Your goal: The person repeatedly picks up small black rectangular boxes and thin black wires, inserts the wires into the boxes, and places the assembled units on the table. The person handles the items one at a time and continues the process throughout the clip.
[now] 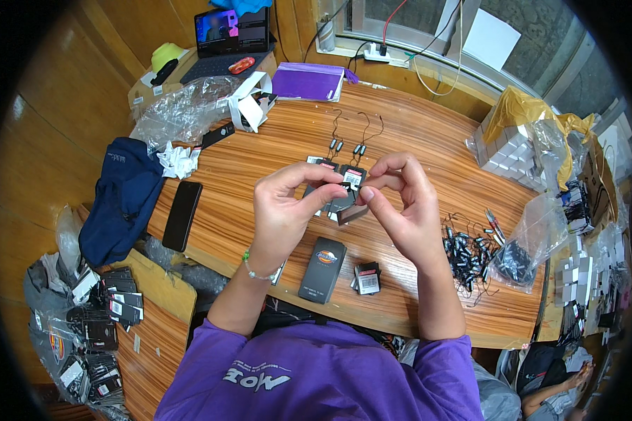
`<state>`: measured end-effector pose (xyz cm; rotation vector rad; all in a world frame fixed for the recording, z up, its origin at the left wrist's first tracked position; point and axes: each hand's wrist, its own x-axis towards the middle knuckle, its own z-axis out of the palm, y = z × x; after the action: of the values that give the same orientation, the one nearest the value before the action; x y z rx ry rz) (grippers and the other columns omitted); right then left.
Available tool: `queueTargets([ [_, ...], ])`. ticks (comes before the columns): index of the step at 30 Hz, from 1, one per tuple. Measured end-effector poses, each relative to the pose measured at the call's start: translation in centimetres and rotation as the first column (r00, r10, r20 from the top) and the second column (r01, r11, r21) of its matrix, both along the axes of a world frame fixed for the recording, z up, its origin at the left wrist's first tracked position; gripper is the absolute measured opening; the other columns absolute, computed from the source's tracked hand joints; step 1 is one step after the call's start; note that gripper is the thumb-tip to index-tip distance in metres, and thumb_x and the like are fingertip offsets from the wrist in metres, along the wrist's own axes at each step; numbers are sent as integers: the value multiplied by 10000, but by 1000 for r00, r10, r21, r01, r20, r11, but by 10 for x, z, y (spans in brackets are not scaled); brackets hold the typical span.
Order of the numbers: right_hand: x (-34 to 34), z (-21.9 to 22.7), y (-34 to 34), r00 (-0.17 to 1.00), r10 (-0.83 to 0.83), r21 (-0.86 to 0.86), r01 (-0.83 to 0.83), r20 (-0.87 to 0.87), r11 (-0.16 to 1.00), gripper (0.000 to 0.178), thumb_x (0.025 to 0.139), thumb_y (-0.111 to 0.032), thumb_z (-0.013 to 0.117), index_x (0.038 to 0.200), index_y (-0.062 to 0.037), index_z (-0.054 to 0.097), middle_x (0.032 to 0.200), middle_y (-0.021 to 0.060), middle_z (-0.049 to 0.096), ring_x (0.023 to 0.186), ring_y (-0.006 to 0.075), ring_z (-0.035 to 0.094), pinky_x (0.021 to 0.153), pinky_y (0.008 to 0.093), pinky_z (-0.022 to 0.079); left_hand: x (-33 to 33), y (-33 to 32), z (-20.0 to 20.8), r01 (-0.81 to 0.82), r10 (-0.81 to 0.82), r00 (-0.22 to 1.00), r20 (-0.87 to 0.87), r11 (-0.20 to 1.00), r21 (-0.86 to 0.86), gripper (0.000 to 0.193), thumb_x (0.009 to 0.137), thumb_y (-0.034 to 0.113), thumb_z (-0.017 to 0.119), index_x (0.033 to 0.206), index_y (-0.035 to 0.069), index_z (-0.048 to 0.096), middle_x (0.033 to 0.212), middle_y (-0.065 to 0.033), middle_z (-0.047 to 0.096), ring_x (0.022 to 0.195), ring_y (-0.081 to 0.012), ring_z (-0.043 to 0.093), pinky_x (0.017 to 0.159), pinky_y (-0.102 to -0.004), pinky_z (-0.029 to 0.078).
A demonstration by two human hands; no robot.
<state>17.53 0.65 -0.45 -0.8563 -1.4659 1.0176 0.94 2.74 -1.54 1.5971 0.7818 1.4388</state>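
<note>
Two hands meet over the desk, a dark tag between them

Well left of the left grip (286, 194), a black phone (182, 216) lies along the desk (421, 133) edge; striped wood shows from there up to the grip. The left grip's thumb and forefinger are pressed together, pinching the top of a small dark tag (352, 215), which hangs tilted in the gap between the hands. Just beyond both grips lie tags with black cords (335, 146). Nearer the body, below the left grip, sits a dark oblong piece (323, 270), with a small tag stack (367, 279) to its right near the front edge. The right grip (409, 209) has thumb and fingers curled close together beside the tag; I cannot tell whether they pinch it. Right of that forearm, a heap of black cords (465, 252) limits sideways room; farther beyond, wood reaches to white boxes (507, 151).
</note>
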Motion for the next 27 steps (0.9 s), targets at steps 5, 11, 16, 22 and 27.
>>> queueTargets([
  [5,-2,-5,3,992,-67,155,50,105,987,184,787,16,569,945,26,475,856,82,562,777,142,615,676,254,477,0,-1,0,14,-14,1000,-10,1000,-7,155,689,-61,687,837,-38,645,808,-101,642,734,-127,599,665,-224,481],
  [11,5,-4,4,990,126,-37,-123,70,992,203,791,-7,602,948,6,473,868,73,569,764,135,613,671,254,480,-3,2,0,54,-55,990,-128,999,-11,125,686,-66,686,802,-39,650,773,-103,641,706,-133,608,648,-230,493],
  [16,20,-12,17,883,405,-232,-456,-236,859,259,774,-30,656,955,-35,471,893,47,579,768,110,597,697,235,467,-5,-3,9,210,-223,974,-48,959,-191,114,686,-57,687,793,-36,652,766,-99,643,706,-132,607,648,-228,489],
  [22,16,-19,21,834,499,-120,-535,-236,837,236,809,-65,630,994,-24,490,933,55,574,942,101,539,794,256,440,-5,-4,10,220,-233,968,-92,967,-129,61,722,-5,681,778,-22,664,720,-59,643,657,-95,584,619,-210,467],
  [27,4,-16,19,855,459,-245,-511,-241,824,194,912,-214,490,951,-26,523,938,97,608,900,134,560,809,263,437,-3,16,14,-14,18,959,-283,1000,17,114,698,38,697,797,-5,660,835,-83,598,785,-156,568,717,-262,445],
])
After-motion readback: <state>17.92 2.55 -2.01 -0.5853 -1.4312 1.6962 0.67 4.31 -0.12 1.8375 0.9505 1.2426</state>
